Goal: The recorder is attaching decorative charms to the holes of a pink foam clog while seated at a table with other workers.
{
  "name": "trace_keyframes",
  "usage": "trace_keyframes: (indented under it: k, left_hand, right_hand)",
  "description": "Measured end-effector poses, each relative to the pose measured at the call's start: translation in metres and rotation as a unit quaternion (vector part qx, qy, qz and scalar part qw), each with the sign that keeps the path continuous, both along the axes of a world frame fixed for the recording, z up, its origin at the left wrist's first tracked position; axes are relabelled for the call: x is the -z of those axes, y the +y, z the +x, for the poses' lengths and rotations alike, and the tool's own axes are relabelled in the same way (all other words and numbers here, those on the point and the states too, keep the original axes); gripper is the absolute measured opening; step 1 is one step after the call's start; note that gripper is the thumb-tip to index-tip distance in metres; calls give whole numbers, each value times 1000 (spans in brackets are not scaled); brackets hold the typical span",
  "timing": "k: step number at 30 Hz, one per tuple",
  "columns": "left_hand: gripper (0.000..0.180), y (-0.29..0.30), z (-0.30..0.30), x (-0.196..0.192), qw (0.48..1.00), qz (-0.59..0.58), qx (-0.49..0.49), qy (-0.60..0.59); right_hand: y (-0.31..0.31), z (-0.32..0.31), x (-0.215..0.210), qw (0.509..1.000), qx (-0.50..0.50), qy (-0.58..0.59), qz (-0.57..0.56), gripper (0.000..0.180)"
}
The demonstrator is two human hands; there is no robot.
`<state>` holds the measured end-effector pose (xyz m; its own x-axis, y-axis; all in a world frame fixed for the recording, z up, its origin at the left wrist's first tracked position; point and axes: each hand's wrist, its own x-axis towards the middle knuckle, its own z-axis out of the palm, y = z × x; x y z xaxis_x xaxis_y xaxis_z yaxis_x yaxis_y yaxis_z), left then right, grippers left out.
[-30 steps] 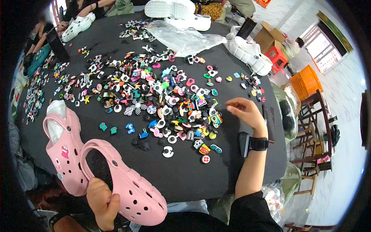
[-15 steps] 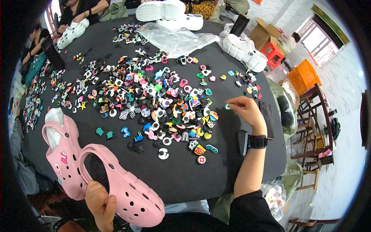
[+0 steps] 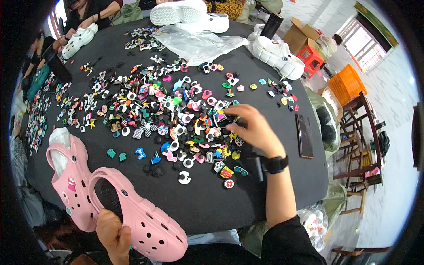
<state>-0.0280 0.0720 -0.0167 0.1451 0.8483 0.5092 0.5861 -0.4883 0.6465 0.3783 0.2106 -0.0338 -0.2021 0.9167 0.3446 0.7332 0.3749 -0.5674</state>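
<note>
My left hand [image 3: 112, 234] is closed on a pink clog [image 3: 159, 229], its fingers at the heel opening. Against it leans a second pink clog [image 3: 73, 194], with a few charms on its upper and white stuffing inside. My right hand [image 3: 254, 128] hovers at the right side of a heap of colourful shoe charms [image 3: 185, 118]; its thumb and fingers are apart, with nothing visible between them. Near that hand lie a rainbow-striped heart, a pair of sunglasses [image 3: 240, 171] and a round red-and-white charm [image 3: 229, 184], all small charms.
A dark phone [image 3: 304, 134] lies on the black table to the right. White clogs [image 3: 277, 57], a clear plastic bag [image 3: 198, 46] and a black bottle [image 3: 271, 26] stand farther back. Across the table a person handles a white clog [image 3: 79, 41].
My right hand has swung left from beside the phone to the charm heap. Its fingers have spread, and the small green-and-white charm no longer shows in them. My left hand keeps its grip.
</note>
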Motion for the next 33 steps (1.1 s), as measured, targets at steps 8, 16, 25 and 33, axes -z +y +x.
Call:
trace_keyframes:
  k: [8, 16, 25, 33]
  left_hand:
    - [32, -5, -11, -7, 997, -57, 34, 29]
    - [32, -4, -9, 3, 999, -26, 3, 25]
    - [32, -5, -9, 0, 999, -29, -4, 24]
    - [33, -4, -11, -4, 999, -37, 28, 6]
  right_hand:
    - [0, 2, -4, 998, -60, 22, -20, 31]
    - [3, -2, -4, 967, 129, 200, -94, 21]
    - [2, -26, -6, 989, -136, -39, 45, 32]
    - [-5, -8, -18, 964, -207, 94, -135, 27]
